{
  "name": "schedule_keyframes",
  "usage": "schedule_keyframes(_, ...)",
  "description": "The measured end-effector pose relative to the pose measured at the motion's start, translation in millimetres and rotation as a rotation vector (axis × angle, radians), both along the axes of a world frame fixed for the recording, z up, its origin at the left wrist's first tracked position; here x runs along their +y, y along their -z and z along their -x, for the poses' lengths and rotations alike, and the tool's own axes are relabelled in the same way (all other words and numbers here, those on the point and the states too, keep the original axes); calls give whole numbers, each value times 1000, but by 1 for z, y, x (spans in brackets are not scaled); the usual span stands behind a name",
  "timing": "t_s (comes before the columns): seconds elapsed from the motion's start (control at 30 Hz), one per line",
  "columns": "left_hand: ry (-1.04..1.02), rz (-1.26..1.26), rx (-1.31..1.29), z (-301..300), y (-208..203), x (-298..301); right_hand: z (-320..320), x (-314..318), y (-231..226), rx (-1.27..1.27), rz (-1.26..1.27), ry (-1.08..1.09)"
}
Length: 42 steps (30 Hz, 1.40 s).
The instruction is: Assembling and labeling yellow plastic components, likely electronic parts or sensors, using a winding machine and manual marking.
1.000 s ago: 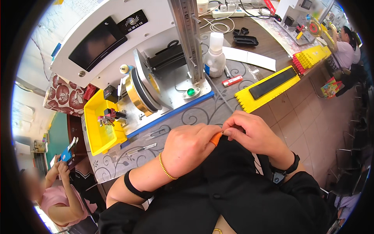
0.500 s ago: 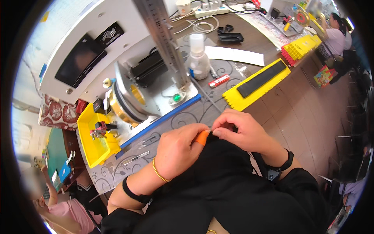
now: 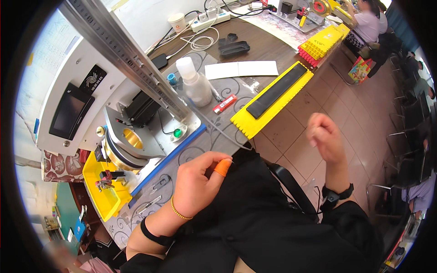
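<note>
My left hand point(image 3: 198, 179) is over my lap near the table edge. Its thumb wears an orange finger cot point(image 3: 222, 167) and presses against the forefinger. A tiny thin tip pokes out between them, too small to name. To the right, above the tiled floor, my right hand point(image 3: 325, 136) is raised with its fingers curled in. Whatever those fingers hold, if anything, is hidden. Nearest to my left hand on the table stands a machine with a round gold-and-black wheel point(image 3: 119, 152) and a green button point(image 3: 177, 133).
A yellow toothed board with a black strip point(image 3: 276, 91) lies along the table's right edge. Close by are a red-and-white small packet point(image 3: 225, 104), a white plastic bottle point(image 3: 195, 86) and a white card point(image 3: 241, 69). A yellow bin point(image 3: 105, 193) stands left. Other people work farther off.
My hands have come apart: the right one has swung right and up, while the left has shifted slightly left and down, still pinching. The view has turned, so the table sits farther left.
</note>
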State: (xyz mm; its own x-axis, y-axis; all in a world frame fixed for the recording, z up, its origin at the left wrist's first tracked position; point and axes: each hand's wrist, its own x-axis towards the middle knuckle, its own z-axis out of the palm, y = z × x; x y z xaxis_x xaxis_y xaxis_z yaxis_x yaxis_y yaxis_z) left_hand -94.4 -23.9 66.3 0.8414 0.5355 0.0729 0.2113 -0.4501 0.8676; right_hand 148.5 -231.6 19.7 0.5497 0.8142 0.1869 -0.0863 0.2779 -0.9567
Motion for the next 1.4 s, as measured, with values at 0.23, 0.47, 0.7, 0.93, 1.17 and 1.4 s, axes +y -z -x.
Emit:
schedule_keyframes(0.23,66,8,194,-17,40,5,1,39,63,-260,406,486)
schedule_keyframes(0.47,17,43,297,-11,49,12,4,62,92,-629,437,612)
schedule_keyframes(0.7,-3,87,326,-16,54,16,5,68,91,-643,464,621)
schedule_keyframes(0.93,-10,117,307,-18,60,21,5,68,94,-756,492,593)
schedule_keyframes(1.17,-41,412,309,-16,41,22,9,59,80,-799,520,626)
schedule_keyframes(1.4,-55,664,295,-7,21,24,63,74,-1,-720,194,-2)
